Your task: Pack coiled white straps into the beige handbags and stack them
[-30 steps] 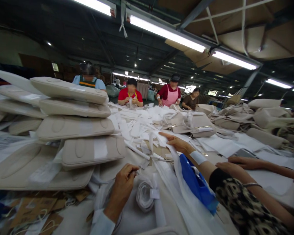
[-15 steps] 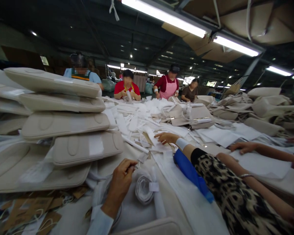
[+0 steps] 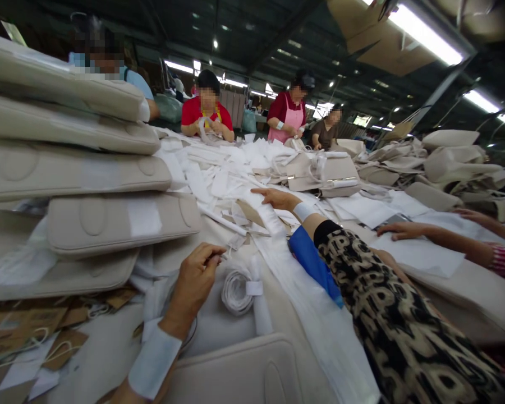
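My left hand [image 3: 197, 275], with a white band on its wrist, has thumb and fingers pinched on a thin white string [image 3: 224, 257]. A small tag [image 3: 236, 242] lies just beyond the fingertips. Below it are a roll of white strip [image 3: 237, 292] and a beige bag [image 3: 235, 373] with a stitched edge. My right hand [image 3: 275, 199], also banded, stretches out from a patterned sleeve. Its fingers extend over the far end of a long strip of white plastic sheeting [image 3: 303, 308]; whether they touch it I cannot tell. A blue bag [image 3: 313, 261] lies under that forearm.
Stacked beige bags [image 3: 122, 221] rise at the left, above brown card tags [image 3: 21, 331]. White paper scraps [image 3: 219, 174] cover the middle. More beige bags [image 3: 458, 157] heap at the right. A co-worker's hand [image 3: 398, 230] rests on white sheets close by. Several people work across the table.
The view has shifted closer to the table. My right hand has reached a little farther over the white sheeting, its fingers straighter. My left hand keeps its pinch.
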Motion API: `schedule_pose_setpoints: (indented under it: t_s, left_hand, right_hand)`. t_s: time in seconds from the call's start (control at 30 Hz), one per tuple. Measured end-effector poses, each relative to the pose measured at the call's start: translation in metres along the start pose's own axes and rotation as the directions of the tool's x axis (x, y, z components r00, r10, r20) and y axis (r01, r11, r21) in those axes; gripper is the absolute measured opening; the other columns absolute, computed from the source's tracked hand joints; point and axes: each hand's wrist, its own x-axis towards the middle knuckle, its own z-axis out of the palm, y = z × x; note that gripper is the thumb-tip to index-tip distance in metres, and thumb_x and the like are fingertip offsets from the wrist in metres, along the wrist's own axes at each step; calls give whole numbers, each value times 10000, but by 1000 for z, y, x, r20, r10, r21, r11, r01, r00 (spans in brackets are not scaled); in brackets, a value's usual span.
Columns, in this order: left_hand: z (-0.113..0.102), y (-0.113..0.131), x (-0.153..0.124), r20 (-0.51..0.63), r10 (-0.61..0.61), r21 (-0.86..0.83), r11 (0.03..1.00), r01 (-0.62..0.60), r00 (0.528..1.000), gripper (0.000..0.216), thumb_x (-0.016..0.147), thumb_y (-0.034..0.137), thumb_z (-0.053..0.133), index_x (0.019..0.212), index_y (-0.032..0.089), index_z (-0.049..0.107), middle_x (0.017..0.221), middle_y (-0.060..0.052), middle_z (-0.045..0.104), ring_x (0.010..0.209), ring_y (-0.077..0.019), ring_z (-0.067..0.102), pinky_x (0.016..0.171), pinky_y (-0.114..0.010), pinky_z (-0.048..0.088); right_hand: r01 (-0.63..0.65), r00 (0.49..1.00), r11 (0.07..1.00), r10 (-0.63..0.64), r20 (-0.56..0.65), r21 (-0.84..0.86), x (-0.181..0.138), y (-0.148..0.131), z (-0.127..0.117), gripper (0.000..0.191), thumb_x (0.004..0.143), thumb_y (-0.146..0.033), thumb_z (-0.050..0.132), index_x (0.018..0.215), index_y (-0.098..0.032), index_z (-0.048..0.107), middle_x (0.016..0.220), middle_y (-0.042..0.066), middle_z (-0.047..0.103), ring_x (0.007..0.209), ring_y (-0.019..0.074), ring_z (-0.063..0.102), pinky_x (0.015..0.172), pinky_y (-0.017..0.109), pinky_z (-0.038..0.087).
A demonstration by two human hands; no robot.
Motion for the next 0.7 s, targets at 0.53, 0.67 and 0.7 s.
schedule_pose_setpoints:
  t_s: [0.53,0.67,0.7]
  left_hand:
    - [-1,-5,4,30,11,19,1000,-11,999,298,809,340,476,936,178,691,927,-49,682,795,-179,648,782,-296,504]
    - [-1,-4,5,34,-12,25,1000,11,999,317,784,370,484,923,175,691,937,-58,684,806,-195,650,798,-319,502]
    - [-1,-4,5,36,-20,18,1000,19,999,321,780,377,484,918,174,690,943,-61,685,812,-200,651,800,-325,504]
  right_hand:
    - [-180,964,631,-38,-262,-754,-54,-47,-14,308,878,-222,675,1169,-147,608,1308,97,550,1242,287,485,1070,537,377]
    - [-223,972,531,54,-230,-817,-123,-50,24,220,851,-186,687,1065,-140,664,1098,73,660,1042,254,607,974,449,463]
    - [-223,973,516,63,-223,-827,-141,-45,38,253,839,-176,693,1088,-137,665,1093,88,665,1028,261,614,958,428,470]
